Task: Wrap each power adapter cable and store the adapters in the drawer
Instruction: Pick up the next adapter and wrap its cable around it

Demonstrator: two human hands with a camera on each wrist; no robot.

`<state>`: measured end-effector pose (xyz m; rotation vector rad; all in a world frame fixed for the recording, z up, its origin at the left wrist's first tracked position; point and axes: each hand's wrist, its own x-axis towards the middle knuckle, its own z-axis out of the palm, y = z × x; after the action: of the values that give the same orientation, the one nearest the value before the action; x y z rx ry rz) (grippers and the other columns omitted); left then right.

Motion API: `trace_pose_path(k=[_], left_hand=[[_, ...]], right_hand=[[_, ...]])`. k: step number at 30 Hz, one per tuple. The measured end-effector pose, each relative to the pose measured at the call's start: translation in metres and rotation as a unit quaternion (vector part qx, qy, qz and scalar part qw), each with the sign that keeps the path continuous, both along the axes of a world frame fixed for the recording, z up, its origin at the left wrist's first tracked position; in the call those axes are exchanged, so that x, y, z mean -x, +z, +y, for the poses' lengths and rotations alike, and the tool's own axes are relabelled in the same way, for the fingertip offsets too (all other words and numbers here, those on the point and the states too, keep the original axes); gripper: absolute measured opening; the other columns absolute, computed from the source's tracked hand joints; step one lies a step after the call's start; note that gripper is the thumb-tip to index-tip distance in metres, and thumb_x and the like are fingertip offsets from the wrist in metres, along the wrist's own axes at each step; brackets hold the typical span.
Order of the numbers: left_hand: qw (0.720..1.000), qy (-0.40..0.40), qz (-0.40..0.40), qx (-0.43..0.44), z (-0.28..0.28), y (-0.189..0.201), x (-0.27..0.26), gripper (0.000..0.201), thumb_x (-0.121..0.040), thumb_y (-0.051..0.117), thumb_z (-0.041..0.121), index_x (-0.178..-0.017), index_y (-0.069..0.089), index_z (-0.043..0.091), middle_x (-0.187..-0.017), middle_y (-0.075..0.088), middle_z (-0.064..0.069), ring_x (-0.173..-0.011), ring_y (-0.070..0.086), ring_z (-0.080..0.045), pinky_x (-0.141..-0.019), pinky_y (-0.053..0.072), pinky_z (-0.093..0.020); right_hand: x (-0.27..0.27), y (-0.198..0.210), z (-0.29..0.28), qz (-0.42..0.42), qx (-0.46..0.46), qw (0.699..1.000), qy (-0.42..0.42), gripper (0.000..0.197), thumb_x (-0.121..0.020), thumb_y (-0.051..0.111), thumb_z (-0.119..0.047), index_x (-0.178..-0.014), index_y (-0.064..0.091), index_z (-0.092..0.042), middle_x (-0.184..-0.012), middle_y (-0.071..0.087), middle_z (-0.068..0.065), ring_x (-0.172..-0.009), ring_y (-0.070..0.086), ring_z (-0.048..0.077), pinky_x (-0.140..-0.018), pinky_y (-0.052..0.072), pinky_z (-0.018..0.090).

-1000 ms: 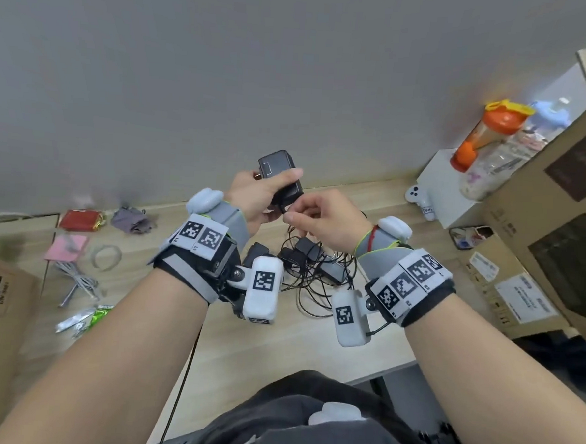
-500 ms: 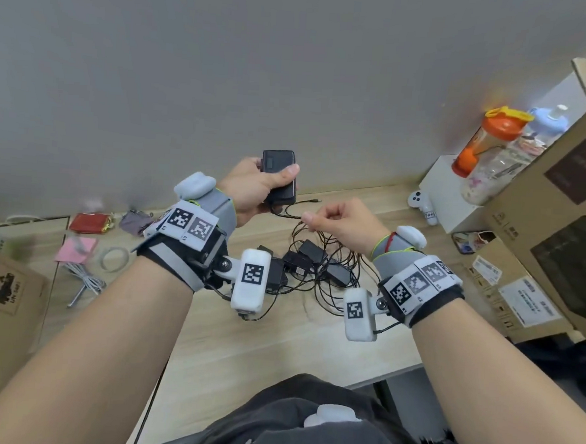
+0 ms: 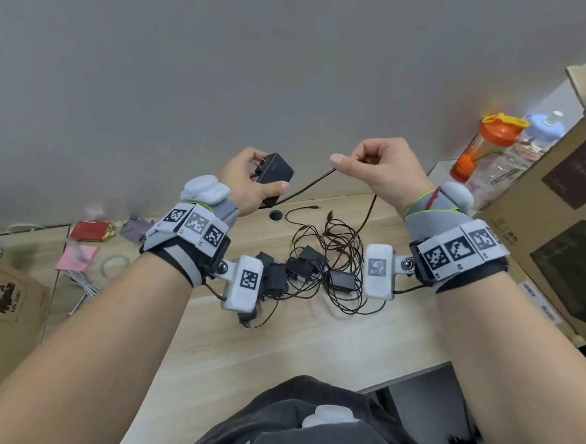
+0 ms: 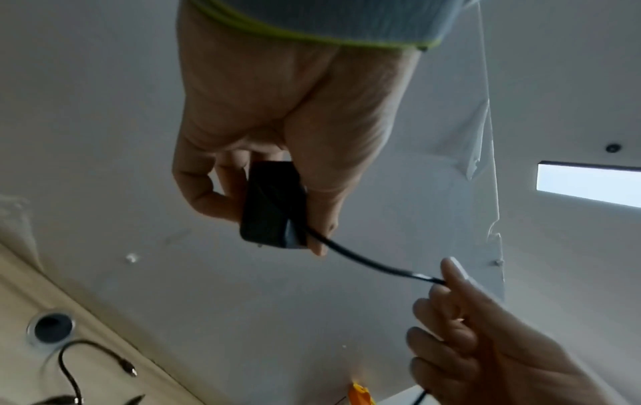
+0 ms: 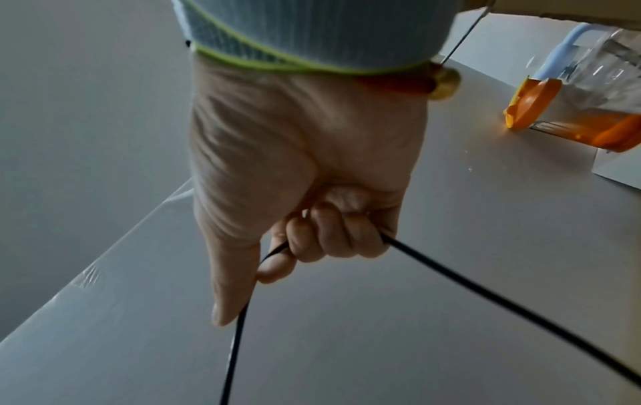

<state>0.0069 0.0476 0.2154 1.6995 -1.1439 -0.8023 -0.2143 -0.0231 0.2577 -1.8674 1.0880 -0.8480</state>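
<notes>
Left hand (image 3: 249,181) grips a black power adapter (image 3: 274,174), fingers on one side, thumb on the other, held up in the air above the desk (image 3: 312,333). Prongs visible on the adapter's upper left end in the head view. Left wrist view confirms it: the adapter (image 4: 274,205) sits between curled fingers and thumb, cable exiting the lower end.

Right hand (image 3: 380,172) is fisted around that adapter's cable (image 3: 307,188), raised level with the left, a short gap apart. Cable runs taut from the adapter up to the thumb side of the fist, passes through, then drops from the heel of the hand to the desk. Right wrist view: fingers curled over the cable (image 5: 485,290), one strand out by the thumb, the other out by the little finger.

Below the hands, a pile of other adapters (image 3: 302,270) lies on the desk, black bricks close together with their thin cables tangled in loose loops. One free barrel plug points right near the grommet hole (image 3: 275,216).

Desk's right edge: orange-lidded bottle (image 3: 485,147) on a white box, cardboard boxes (image 3: 559,217) beside it. Left side: pink note (image 3: 76,258), red packet (image 3: 90,231), white cable bundle (image 3: 85,288).

No drawer identifiable.
</notes>
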Motion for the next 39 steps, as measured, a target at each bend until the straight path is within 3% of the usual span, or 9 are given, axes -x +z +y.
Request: trace_pose_path(k=[6, 13, 17, 22, 25, 27, 29, 34, 39], left_hand=[[0.980, -0.044, 0.184, -0.057, 0.007, 0.001, 0.014, 0.053, -0.086, 0.075, 0.015, -0.129, 0.045, 0.004, -0.101, 0.065, -0.011, -0.077, 0.065, -0.028, -0.057, 0.061, -0.034], [0.974, -0.052, 0.211, -0.068, 0.006, 0.012, 0.016, 0.037, -0.085, 0.075, 0.028, -0.107, 0.064, 0.000, -0.079, 0.062, -0.010, -0.056, 0.059, -0.014, -0.048, 0.051, -0.020], [0.976, -0.061, 0.184, -0.102, 0.005, 0.012, 0.012, 0.038, -0.081, 0.080, 0.028, -0.110, 0.067, 0.007, -0.082, 0.066, -0.007, -0.059, 0.062, -0.016, -0.052, 0.053, -0.021], [0.967, -0.105, 0.189, -0.134, 0.008, 0.006, 0.012, 0.037, -0.081, 0.080, 0.023, -0.114, 0.066, 0.013, -0.101, 0.067, -0.012, -0.065, 0.069, -0.022, -0.054, 0.056, -0.021], [0.968, -0.133, 0.166, -0.132, 0.008, 0.009, 0.016, 0.035, -0.082, 0.079, 0.020, -0.114, 0.068, 0.013, -0.094, 0.068, -0.012, -0.054, 0.061, -0.013, -0.046, 0.047, -0.015], [0.969, -0.134, 0.161, -0.132, 0.007, 0.011, 0.016, 0.035, -0.080, 0.080, 0.021, -0.112, 0.069, 0.011, -0.091, 0.068, -0.011, -0.052, 0.058, -0.012, -0.045, 0.046, -0.015], [0.971, -0.115, 0.168, -0.126, 0.005, 0.012, 0.017, 0.038, -0.078, 0.081, 0.020, -0.113, 0.068, 0.009, -0.090, 0.068, -0.010, -0.052, 0.056, -0.012, -0.045, 0.046, -0.015], [0.966, -0.072, 0.230, -0.088, 0.005, 0.014, 0.020, 0.045, -0.077, 0.083, 0.025, -0.113, 0.067, 0.003, -0.088, 0.070, -0.009, -0.056, 0.056, -0.018, -0.050, 0.050, -0.017], [0.974, -0.026, 0.214, -0.069, 0.005, 0.016, 0.012, 0.046, -0.070, 0.088, 0.020, -0.110, 0.069, 0.004, -0.087, 0.070, -0.010, -0.052, 0.056, -0.017, -0.046, 0.048, -0.017]], right_hand=[[-0.008, -0.028, -0.002, 0.073, -0.026, 0.996, 0.051, 0.027, -0.086, 0.074, -0.037, -0.070, 0.062, -0.018, -0.059, 0.048, -0.007, -0.057, 0.041, 0.008, -0.061, 0.040, 0.026], [-0.015, -0.044, 0.001, 0.259, 0.000, 0.962, 0.087, 0.026, -0.093, 0.062, -0.042, -0.086, 0.076, -0.021, -0.055, 0.044, -0.002, -0.053, 0.038, 0.012, -0.058, 0.034, 0.027], [-0.012, -0.052, -0.004, 0.197, -0.017, 0.979, 0.042, 0.029, -0.082, 0.071, -0.050, -0.078, 0.074, -0.021, -0.070, 0.069, 0.012, -0.065, 0.054, 0.014, -0.073, 0.049, 0.032], [-0.014, -0.045, -0.003, 0.172, -0.006, 0.985, 0.021, 0.029, -0.089, 0.065, -0.047, -0.072, 0.066, -0.023, -0.054, 0.042, -0.007, -0.053, 0.036, 0.010, -0.058, 0.034, 0.027], [-0.017, -0.044, -0.003, 0.168, -0.037, 0.984, 0.041, 0.060, -0.086, 0.047, -0.071, -0.083, 0.072, -0.017, -0.066, 0.055, 0.005, -0.063, 0.045, 0.022, -0.068, 0.040, 0.034], [-0.018, -0.044, -0.001, 0.166, -0.059, 0.983, 0.055, 0.077, -0.084, 0.042, -0.076, -0.095, 0.070, -0.005, -0.066, 0.044, 0.002, -0.063, 0.036, 0.020, -0.062, 0.030, 0.032], [-0.019, -0.043, 0.001, 0.156, -0.061, 0.984, 0.064, 0.072, -0.092, 0.048, -0.064, -0.094, 0.064, 0.006, -0.063, 0.028, 0.000, -0.060, 0.025, 0.016, -0.056, 0.019, 0.031], [-0.023, -0.043, 0.006, 0.127, -0.044, 0.988, 0.076, 0.066, -0.095, 0.051, -0.056, -0.088, 0.059, 0.009, -0.068, 0.027, 0.005, -0.059, 0.022, 0.015, -0.053, 0.016, 0.031], [-0.019, -0.036, 0.011, 0.109, -0.071, 0.988, 0.086, 0.044, -0.097, 0.052, -0.049, -0.086, 0.075, -0.012, -0.049, 0.034, -0.011, -0.045, 0.032, 0.001, -0.054, 0.028, 0.015]])
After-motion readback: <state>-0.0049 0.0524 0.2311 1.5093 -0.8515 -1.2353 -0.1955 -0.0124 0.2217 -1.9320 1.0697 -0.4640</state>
